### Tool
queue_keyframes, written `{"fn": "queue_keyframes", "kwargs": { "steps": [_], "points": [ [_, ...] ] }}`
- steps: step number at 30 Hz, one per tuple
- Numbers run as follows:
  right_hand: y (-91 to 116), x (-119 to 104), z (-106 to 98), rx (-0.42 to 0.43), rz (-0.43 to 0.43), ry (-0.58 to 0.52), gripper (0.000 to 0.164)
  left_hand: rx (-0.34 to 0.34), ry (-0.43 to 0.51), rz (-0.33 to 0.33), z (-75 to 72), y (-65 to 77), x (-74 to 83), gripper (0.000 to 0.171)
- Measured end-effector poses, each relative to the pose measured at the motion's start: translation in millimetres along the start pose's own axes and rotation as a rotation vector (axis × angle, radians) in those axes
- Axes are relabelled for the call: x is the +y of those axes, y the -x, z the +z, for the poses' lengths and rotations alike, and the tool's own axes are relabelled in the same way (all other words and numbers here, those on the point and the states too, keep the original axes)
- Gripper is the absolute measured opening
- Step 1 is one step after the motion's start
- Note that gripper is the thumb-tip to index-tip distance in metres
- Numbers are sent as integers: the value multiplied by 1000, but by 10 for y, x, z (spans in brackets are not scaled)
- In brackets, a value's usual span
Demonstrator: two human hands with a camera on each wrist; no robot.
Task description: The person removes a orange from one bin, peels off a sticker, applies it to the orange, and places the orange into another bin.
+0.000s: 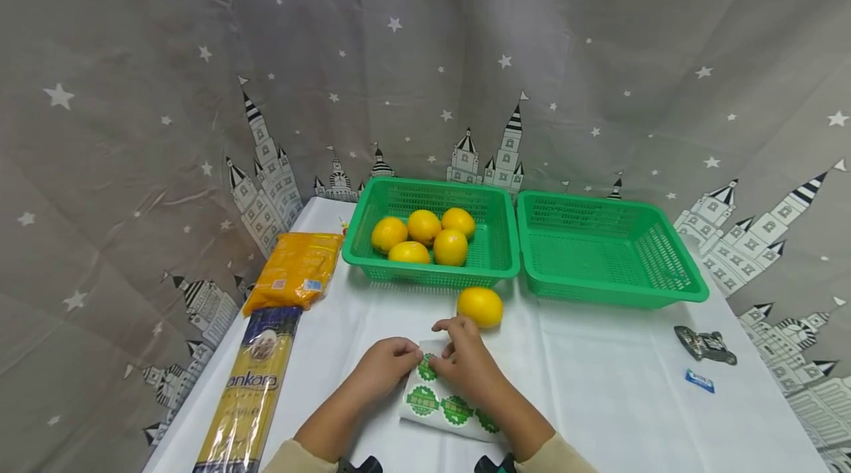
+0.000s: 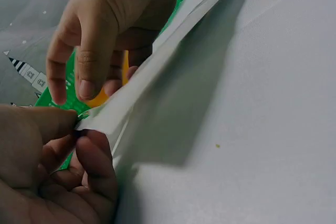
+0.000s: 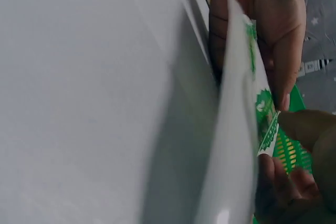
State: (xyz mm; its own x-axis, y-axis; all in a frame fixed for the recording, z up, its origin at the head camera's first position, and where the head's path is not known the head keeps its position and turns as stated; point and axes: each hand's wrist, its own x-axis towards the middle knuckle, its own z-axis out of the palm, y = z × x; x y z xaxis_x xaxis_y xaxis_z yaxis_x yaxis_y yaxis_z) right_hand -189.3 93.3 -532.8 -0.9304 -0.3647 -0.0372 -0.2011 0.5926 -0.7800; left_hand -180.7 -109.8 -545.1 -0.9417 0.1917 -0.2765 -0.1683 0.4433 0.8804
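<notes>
A white sheet of round green stickers (image 1: pixel 422 400) lies tilted up from the table under both hands. My left hand (image 1: pixel 385 366) pinches its upper left edge between thumb and fingers; the left wrist view shows the raised corner (image 2: pixel 97 121) in that grip. My right hand (image 1: pixel 468 366) is over the sheet, thumb at a green sticker (image 3: pixel 266 116) and fingers loosely bent and spread. Whether it holds the sticker's edge is not clear. A yellow lemon (image 1: pixel 480 307) sits just beyond the right fingertips, by the front of the left green basket (image 1: pixel 431 275).
Several lemons (image 1: pixel 424 226) lie in the left basket. Another green basket (image 1: pixel 614 297) stands right of it. An orange packet (image 1: pixel 295 266) and a pasta pack (image 1: pixel 249 392) line the left edge. A dark metallic toy car (image 1: pixel 706 345) and small blue packet (image 1: pixel 700 380) lie right.
</notes>
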Motion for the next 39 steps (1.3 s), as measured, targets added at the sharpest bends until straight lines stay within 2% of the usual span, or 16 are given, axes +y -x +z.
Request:
{"fn": "queue_keyframes", "kwargs": {
  "steps": [4,10,16,23,27,31,35,39],
  "points": [
    [8,-51,38,-36,-40,92,37,19,144,-27,14,-12,-57,23],
    [30,-77,91,-42,-70,133,40,4,270,-31,61,28,-82,21],
    [49,-20,89,-36,-83,60,29,-53,341,-3,59,67,-116,26],
    [38,82,54,-51,-84,-71,19,-81,433,21,84,72,-154,25],
    [40,103,40,-71,-82,-89,17,-78,446,21,101,80,-163,24],
    [49,114,45,-83,-85,-105,17,-55,418,24,115,93,-174,23],
    [45,109,53,-65,-98,-84,17,-9,346,45,117,89,-179,20],
    [9,70,22,-30,-94,-98,15,55,300,63,98,65,-105,20]
  ]
}}
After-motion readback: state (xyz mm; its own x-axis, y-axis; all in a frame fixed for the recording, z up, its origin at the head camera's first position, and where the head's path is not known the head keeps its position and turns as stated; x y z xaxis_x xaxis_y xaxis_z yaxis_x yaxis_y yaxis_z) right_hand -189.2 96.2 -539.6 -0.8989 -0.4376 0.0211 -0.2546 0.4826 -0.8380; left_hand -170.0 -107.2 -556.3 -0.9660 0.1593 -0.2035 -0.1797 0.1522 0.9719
